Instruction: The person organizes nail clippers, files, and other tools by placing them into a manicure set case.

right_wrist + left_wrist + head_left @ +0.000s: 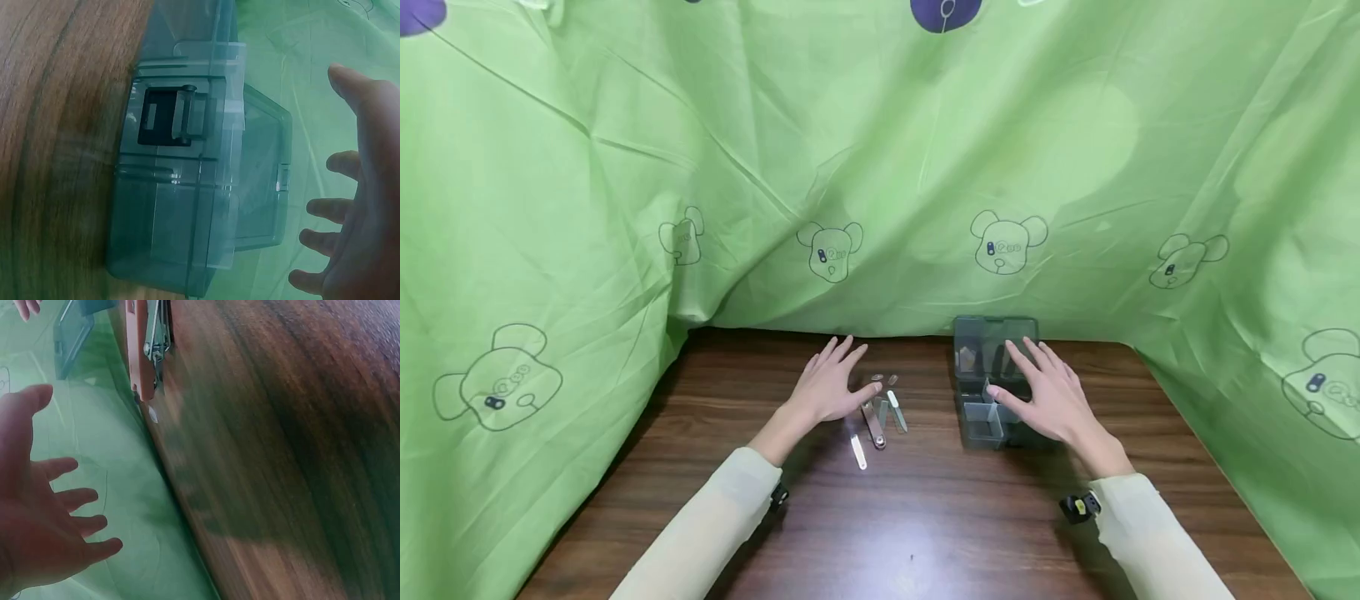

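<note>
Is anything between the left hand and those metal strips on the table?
Nothing visible. The left hand hovers open just beside the metal strips, with only bare table between. The box sits off toward the right hand.

Dark wood-grain table [925,517] under soft light, backed by draped green cloth [625,167] (outlined bear prints).

table [925,533]: metal strips [880,417] left-centre | compartment box [992,383] right of strips, lid open toward rear | left hand [831,387] just left of strips | right hand [1048,396] over box | cloth backdrop [880,167] behind and both sides
</note>
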